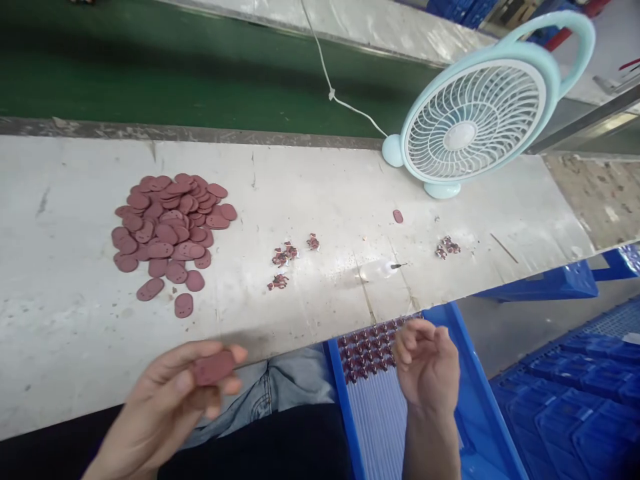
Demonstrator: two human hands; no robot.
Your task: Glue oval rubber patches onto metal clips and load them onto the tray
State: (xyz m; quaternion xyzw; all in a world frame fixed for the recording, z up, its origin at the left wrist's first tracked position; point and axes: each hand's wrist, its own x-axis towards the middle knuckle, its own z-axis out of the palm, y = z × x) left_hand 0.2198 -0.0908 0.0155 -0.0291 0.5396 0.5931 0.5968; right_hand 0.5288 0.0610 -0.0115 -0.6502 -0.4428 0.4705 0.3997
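My left hand (170,393) holds a dark red oval piece (214,369) between thumb and fingers, just in front of the table's near edge. A heap of similar oval pieces (170,227) lies on the white table (280,180) at the left. My right hand (427,363) is raised over a blue tray (467,380), palm up with its fingers curled; whether it holds anything tiny cannot be made out. Rows of small dark red figures (367,350) stand in that tray. More small figures (285,254) lie loose mid-table, and another cluster (447,247) is further right.
A light blue fan (475,120) stands at the table's back right, its white cable (350,107) running back. A single oval piece (398,216) and a small dark-tipped tool (387,267) lie nearer. Blue crates (590,400) are on the right.
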